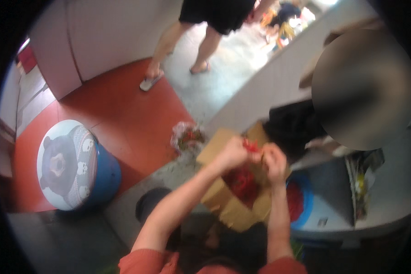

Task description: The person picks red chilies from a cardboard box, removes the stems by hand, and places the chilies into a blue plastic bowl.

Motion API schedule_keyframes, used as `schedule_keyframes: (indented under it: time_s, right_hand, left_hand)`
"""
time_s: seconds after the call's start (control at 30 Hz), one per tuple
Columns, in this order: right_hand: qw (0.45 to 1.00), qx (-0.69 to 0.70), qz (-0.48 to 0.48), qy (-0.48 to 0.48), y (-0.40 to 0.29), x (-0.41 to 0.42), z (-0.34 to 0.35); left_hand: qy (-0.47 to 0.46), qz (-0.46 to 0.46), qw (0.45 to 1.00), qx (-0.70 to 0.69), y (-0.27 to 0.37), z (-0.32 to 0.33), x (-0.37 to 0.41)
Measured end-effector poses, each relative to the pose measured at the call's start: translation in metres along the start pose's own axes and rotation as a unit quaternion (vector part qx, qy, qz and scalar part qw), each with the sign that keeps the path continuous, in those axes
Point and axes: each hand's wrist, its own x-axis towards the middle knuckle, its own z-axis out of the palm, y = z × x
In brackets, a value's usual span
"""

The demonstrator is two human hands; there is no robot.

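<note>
Over an open cardboard box, both my hands are raised close together. My left hand is closed around several slender red chili peppers, which stick out past its fingers. My right hand is just to the right, its fingers bent in toward the peppers; blur hides whether it grips one. More red chili peppers lie inside the box below, between its spread flaps. To the right of my right forearm stands a blue basin that also holds red contents, partly covered by the arm.
A plastic bag of red and green scraps lies on the floor beyond the box. Left stands a blue drum with a bear-printed top. One person in sandals stands ahead; another sits at right near a litter-filled tray.
</note>
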Motion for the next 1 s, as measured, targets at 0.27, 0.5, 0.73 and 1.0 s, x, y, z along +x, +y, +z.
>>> schedule_keyframes:
  time_s: [0.27, 0.5, 0.73, 1.0]
  right_hand:
    - [0.960, 0.275, 0.049, -0.016, 0.014, 0.069, 0.056]
    - [0.965, 0.100, -0.196, -0.143, 0.136, 0.082, 0.059]
    - [0.996, 0.055, 0.029, -0.062, 0.099, 0.052, 0.012]
    - [0.868, -0.400, 0.130, -0.264, 0.217, -0.060, -0.015]
  left_hand:
    - [-0.033, 0.008, 0.990, -0.138, 0.012, -0.020, -0.001]
    - [-0.081, -0.032, 0.986, -0.144, 0.001, -0.003, 0.009]
    - [-0.022, -0.027, 0.984, -0.176, 0.003, -0.011, 0.006]
    - [-0.024, -0.050, 0.983, -0.176, -0.008, 0.008, 0.011]
